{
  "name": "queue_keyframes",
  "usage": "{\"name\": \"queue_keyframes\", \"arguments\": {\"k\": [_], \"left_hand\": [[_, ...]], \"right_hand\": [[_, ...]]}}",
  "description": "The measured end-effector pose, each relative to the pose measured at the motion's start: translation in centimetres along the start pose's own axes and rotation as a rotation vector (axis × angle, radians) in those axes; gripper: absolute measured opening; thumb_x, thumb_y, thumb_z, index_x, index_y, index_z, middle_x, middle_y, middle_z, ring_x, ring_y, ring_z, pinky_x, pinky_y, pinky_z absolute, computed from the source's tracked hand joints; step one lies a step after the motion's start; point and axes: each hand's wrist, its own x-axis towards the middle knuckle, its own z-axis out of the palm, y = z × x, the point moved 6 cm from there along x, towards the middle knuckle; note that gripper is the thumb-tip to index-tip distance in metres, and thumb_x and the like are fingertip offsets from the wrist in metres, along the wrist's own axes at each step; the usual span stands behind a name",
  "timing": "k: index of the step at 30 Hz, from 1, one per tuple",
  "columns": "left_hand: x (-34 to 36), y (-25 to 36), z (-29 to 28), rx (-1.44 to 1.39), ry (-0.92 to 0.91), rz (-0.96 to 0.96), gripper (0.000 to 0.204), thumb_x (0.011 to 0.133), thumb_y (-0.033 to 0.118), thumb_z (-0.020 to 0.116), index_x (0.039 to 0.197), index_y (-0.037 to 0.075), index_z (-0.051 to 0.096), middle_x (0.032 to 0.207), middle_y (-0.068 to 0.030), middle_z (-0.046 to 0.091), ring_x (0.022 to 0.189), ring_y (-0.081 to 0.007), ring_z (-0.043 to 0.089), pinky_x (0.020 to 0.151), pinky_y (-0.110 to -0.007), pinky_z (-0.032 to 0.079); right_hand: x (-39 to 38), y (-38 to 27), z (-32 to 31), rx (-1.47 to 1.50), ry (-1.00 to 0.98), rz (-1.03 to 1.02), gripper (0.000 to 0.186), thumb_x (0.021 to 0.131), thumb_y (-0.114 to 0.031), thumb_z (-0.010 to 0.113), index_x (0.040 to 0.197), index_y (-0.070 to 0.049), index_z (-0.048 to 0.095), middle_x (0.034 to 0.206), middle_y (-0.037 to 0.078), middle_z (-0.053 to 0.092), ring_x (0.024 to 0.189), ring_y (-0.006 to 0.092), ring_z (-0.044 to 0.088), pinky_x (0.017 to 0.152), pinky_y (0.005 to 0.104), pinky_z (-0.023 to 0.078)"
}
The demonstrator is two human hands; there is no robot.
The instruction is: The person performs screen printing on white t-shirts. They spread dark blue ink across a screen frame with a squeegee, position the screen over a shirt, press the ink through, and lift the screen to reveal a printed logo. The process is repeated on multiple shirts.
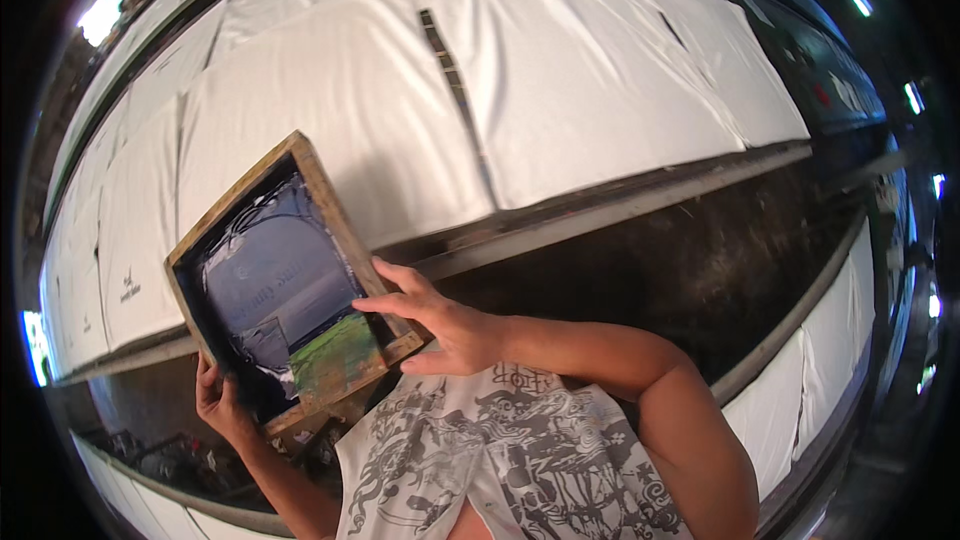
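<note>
A wooden screen-printing frame (333,202) is held tilted in front of me, over the near edge of the long table. Its dark mesh (275,265) has purple-blue ink smeared over it and faint lettering. Inside its lower right corner rests a flat board stained green and brown (335,360), perhaps a squeegee. My left hand (222,400) is closed around the frame's lower left side, most fingers hidden beneath it. My right hand (450,328) grips the lower right side, one finger reaching over the rail to the green board and the thumb near the corner.
White cloth pieces (600,70) cover the long table ahead, with dark gaps between them. The table's near ledge (620,215) runs across. A second table with white cloth (800,390) lies at lower right, beyond a dark aisle (640,280).
</note>
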Motion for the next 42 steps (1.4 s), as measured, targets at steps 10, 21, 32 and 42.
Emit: {"name": "queue_keyframes", "arguments": {"k": [10, 21, 32, 42], "left_hand": [[2.3, 2.7, 11.8, -0.06, -0.139, -0.011, 0.024, 0.101, -0.008, 0.078, 0.125, -0.005, 0.079, 0.165, -0.0248, 0.067, 0.148, -0.0293, 0.067, 0.126, -0.041, 0.05], [5.1, 3.6, 34.3, -0.233, -0.288, 0.011, 0.024, 0.103, -0.01, 0.074, 0.127, -0.008, 0.077, 0.168, -0.0273, 0.062, 0.137, -0.0293, 0.074, 0.111, -0.04, 0.066], [-5.0, 10.6, 56.9, -0.335, -0.269, -0.002, 0.031, 0.094, -0.019, 0.071, 0.12, -0.003, 0.078, 0.169, -0.0261, 0.062, 0.145, -0.0285, 0.069, 0.116, -0.039, 0.06], [-16.0, 12.0, 72.7, -0.285, -0.231, -0.017, 0.026, 0.088, -0.011, 0.076, 0.112, 0.001, 0.079, 0.162, -0.0225, 0.069, 0.142, -0.0289, 0.07, 0.117, -0.041, 0.059]], "right_hand": [[-4.7, 0.9, -9.2, -0.01, 0.109, 0.054, 0.096, 0.093, -0.01, 0.089, 0.178, -0.019, 0.045, 0.188, 0.034, 0.011, 0.177, 0.0533, 0.01, 0.142, 0.0612, 0.021], [-10.2, 1.8, -23.2, 0.011, 0.4, 0.137, 0.08, 0.097, -0.021, 0.083, 0.171, -0.006, 0.057, 0.186, 0.035, 0.023, 0.178, 0.045, 0.02, 0.143, 0.055, 0.016], [-24.3, 4.6, -41.4, 0.107, 0.691, 0.178, 0.074, 0.097, -0.015, 0.073, 0.166, 0.008, 0.058, 0.185, 0.024, 0.032, 0.173, 0.0325, 0.031, 0.142, 0.0497, 0.024], [-35.4, 5.7, -53.6, 0.003, 0.829, 0.268, 0.076, 0.093, -0.016, 0.068, 0.164, 0.011, 0.059, 0.183, 0.024, 0.042, 0.176, 0.0357, 0.028, 0.145, 0.0498, 0.011]]}}
